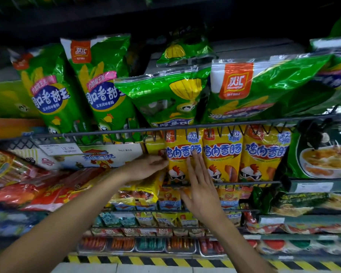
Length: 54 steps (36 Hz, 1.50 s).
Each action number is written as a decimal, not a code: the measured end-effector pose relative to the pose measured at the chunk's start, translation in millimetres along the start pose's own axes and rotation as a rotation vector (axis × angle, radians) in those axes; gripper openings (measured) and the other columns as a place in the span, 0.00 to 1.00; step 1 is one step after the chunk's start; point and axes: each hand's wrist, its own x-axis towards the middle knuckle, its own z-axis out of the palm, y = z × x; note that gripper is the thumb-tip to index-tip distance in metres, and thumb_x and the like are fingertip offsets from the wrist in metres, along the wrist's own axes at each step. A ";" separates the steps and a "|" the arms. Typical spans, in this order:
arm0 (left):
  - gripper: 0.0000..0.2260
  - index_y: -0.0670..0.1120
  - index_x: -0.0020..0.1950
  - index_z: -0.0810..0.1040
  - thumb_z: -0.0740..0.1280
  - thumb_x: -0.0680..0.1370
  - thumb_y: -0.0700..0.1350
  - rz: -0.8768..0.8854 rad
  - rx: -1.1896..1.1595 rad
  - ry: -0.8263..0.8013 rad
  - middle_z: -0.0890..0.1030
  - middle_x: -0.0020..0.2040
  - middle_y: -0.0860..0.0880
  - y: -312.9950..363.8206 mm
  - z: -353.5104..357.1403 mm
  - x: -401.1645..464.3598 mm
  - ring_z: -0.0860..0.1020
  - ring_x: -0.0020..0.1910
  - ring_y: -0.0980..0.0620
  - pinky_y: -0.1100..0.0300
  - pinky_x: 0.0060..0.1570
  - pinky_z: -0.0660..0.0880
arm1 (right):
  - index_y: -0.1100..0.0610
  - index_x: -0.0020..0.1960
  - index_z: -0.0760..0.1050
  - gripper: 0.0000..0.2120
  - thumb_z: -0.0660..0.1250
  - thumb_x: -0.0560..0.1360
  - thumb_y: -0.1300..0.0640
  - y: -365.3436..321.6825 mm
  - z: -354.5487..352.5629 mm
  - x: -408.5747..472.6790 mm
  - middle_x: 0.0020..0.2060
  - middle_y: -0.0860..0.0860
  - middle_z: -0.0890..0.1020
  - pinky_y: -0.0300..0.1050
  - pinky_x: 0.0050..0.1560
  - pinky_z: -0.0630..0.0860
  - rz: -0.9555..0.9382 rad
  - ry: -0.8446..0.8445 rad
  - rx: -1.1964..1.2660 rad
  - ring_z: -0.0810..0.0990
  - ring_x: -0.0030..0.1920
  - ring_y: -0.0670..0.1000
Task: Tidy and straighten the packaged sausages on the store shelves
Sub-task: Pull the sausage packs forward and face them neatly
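Standing upright (yellow) sausage packs (pixel 220 158)

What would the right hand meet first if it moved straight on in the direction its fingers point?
The right hand already lies flat on the leftmost yellow chicken sausage packet; further up, probably the grey wire shelf rail, though depth is unclear.

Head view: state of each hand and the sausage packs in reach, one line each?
Left hand: fingers on the left edge of the leftmost yellow chicken sausage pack; grip unclear.
Right hand: open, fingers straight, flat against that pack's front.
Leftmost yellow chicken sausage pack: upright behind the wire rail.
Two yellow packs to its right: upright, side by side.
Green corn sausage packs: leaning, uneven.
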 end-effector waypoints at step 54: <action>0.17 0.59 0.73 0.72 0.58 0.85 0.53 0.309 0.015 0.040 0.71 0.71 0.63 -110.6 -62.5 -83.3 0.69 0.71 0.63 0.60 0.71 0.66 | 0.31 0.65 0.73 0.33 0.72 0.75 0.67 -86.3 18.1 38.1 0.58 0.48 0.84 0.53 0.38 0.76 0.288 -0.032 0.513 0.81 0.38 0.48</action>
